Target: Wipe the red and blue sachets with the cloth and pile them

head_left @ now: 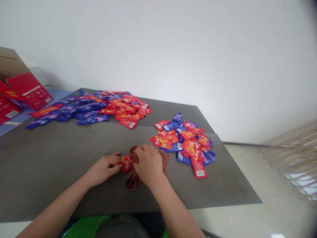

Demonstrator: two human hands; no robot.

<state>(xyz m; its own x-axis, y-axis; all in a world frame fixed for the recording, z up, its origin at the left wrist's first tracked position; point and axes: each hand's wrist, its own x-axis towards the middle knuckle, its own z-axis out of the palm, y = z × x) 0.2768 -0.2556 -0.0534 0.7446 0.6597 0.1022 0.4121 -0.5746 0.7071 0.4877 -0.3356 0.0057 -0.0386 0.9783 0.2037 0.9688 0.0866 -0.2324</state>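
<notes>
A small red pouch point(127, 164) with an orange print lies between my hands, low over the grey table. My left hand point(105, 169) pinches the pouch at its left end, with thumb and fingers closed on it. A folded brown cloth point(165, 160) is bunched in my right hand point(148, 163). The cloth touches the right end of the pouch, and part of it hangs below my fingers. Just right of the cloth lies a loose pile of red and blue pouches point(192, 145).
A larger heap of blue and red pouches point(86, 107) spreads along the table's back left. Red cardboard boxes point(29, 91) stand at the far left on a blue surface. The grey table point(223, 185) ends at the right above a pale floor. A white wall point(173, 49) rises behind.
</notes>
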